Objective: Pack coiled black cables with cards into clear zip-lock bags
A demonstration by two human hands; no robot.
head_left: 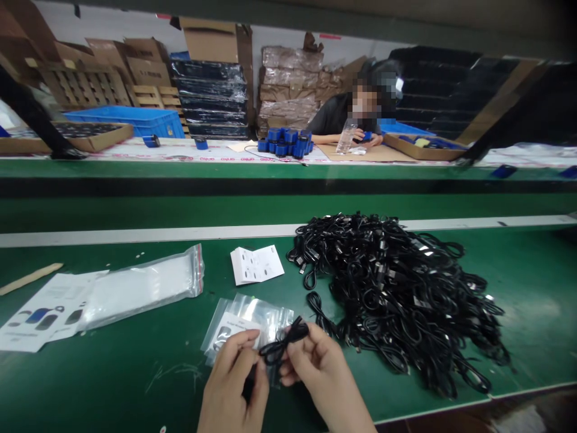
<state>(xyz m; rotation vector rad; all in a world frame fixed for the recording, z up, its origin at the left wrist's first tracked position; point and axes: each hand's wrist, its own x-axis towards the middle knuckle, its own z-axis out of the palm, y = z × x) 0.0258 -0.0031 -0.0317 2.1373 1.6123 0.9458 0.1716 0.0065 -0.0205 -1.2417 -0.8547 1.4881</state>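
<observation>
My left hand (234,379) and my right hand (315,367) are together at the near edge of the green table, both pinched on one small coiled black cable (283,344). Under and just beyond them lie a few clear zip bags (252,319), one holding a printed leaflet. To the right spreads a big heap of coiled black cables (396,288). A small stack of folded white leaflets (256,264) lies beyond the bags.
A pack of clear zip bags with a red seal (144,285) and printed sheets (40,313) lie at the left. Across the conveyor belt (180,207) a person (347,114) sits by blue devices (286,143), a bottle, trays and stacked cartons.
</observation>
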